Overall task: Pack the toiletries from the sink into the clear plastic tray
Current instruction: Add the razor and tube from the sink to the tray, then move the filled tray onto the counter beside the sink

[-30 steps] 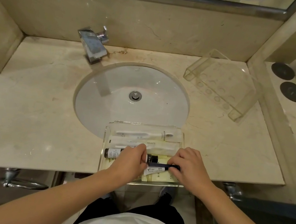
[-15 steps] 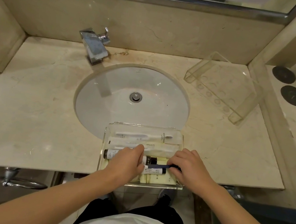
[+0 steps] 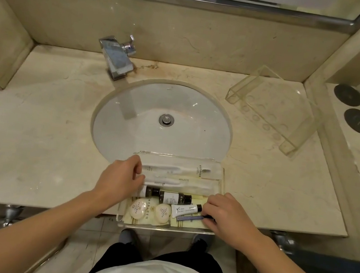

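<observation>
Clear plastic tray (image 3: 222,182) sits at the middle of the table's (image 3: 34,138) front edge, its near side hanging past the edge, with both grips in on it.

Inside, two white toothbrush packets (image 3: 181,168) lie along the far side, then two dark bottles (image 3: 174,198) on their sides, and two round soaps (image 3: 138,208) and a white tube (image 3: 184,209) along the near side. The right grip (image 3: 228,216) is curled tight and pinching one end of a slim blue stick (image 3: 190,218), which lies just beside the tube. The left grip (image 3: 118,181) sits over the tray's left end with fingers bent onto the packets; whether it clasps anything, I can't tell. Beyond the tray is the sink (image 3: 186,132), with the faucet (image 3: 115,61) at the table's far edge. A second clear holder (image 3: 272,108) stands near the far right corner.
</observation>
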A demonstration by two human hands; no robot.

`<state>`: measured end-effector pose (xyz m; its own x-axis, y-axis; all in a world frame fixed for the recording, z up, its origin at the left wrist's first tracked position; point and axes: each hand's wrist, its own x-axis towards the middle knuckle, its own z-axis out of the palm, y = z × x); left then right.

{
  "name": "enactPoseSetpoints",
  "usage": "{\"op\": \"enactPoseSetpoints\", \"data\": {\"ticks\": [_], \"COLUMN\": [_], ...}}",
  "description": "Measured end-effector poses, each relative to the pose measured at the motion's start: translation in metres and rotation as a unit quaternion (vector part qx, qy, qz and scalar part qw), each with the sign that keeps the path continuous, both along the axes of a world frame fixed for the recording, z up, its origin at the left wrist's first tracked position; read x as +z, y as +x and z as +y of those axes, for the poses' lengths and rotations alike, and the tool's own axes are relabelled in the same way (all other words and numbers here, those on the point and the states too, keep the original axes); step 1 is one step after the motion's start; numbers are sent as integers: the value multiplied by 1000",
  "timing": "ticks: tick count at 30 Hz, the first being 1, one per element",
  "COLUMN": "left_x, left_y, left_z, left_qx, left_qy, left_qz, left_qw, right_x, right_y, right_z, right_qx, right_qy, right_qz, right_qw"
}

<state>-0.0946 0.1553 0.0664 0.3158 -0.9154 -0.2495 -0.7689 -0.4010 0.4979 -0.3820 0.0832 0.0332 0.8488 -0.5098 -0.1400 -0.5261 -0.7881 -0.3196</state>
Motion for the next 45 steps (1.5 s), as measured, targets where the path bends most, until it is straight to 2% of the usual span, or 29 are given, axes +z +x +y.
{"op": "enactPoseSetpoints", "data": {"ticks": [7, 9, 11, 13, 14, 18, 24, 28, 31, 34, 37, 45], "left_x": [-12, -15, -14, -12, -12, -14, -16, -5, 3, 10, 15, 8], "left_y": [24, 28, 29, 28, 25, 18, 12, 6, -2, -16, -32, -61], "left_z": [9, 12, 15, 17, 18, 19, -1, -40, -77, -114, -147, -213], "left_qx": [116, 149, 165, 162, 151, 120, 137, 142, 172, 213, 216, 163], "left_qy": [7, 26, 61, 108, 130, 150, 127, 100, 75, 68, 90, 153], "left_qz": [34, 59, 102, 156, 175, 146, 98, 100, 163, 289, 361, 391], "left_qw": [993, 987, 979, 968, 964, 970, 978, 980, 969, 931, 903, 893], "right_x": [6, 11, 13, 10, 8, 3, 1, 6, 10, 10, 6, -7], "right_y": [1, 3, 6, 10, 12, 17, 14, 9, 2, -10, -22, -53], "right_z": [-1, -1, -5, -13, -16, -21, -36, -60, -83, -104, -122, -158], "right_qx": [-49, -139, -283, -390, -406, -388, -401, -424, -461, -502, -540, -608], "right_qy": [17, 45, 85, 150, 172, 173, 167, 166, 175, 183, 192, 201], "right_qz": [-39, -79, -104, -95, -74, 1, 10, 5, -14, -31, -40, -47], "right_qw": [998, 986, 950, 904, 895, 905, 900, 890, 870, 845, 818, 767]}}
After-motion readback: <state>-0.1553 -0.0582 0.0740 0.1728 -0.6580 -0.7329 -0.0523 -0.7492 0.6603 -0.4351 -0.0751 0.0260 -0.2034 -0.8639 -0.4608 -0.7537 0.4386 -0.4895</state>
